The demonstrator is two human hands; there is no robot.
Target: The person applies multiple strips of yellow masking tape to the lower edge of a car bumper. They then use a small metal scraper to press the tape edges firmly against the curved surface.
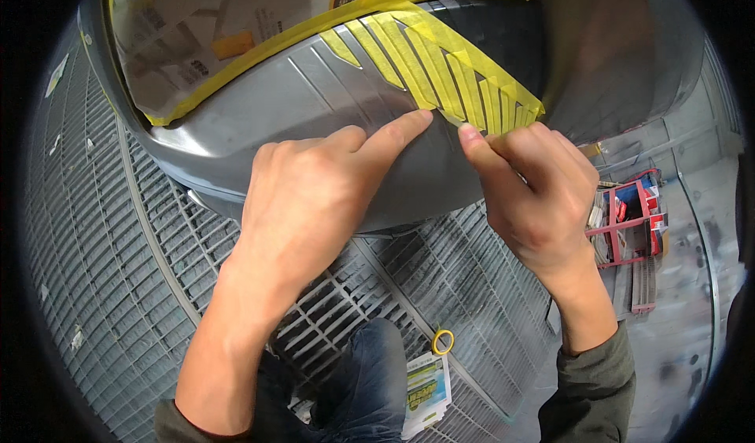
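Note:
A grey car bumper (259, 101) fills the upper middle, its slatted section covered with strips of yellow masking tape (425, 57). My left hand (307, 183) stretches its index finger to the lower end of one taped strip and presses there. The other fingers of that hand curl under, and its thumb is hidden. Close by on the right, my right hand (543, 183) has its fingers bent and pinched at the lower edge of the tape. A thin, pale sliver of tape shows between the left fingertip and the right thumb.
Printed paper (212, 34) edged with yellow tape covers the opening above. A metal grating (102, 199) forms the floor. Near my knee lie a yellow tape roll (443, 341) and a printed paper stack (427, 392). A red rack (625, 223) holding items stands at right.

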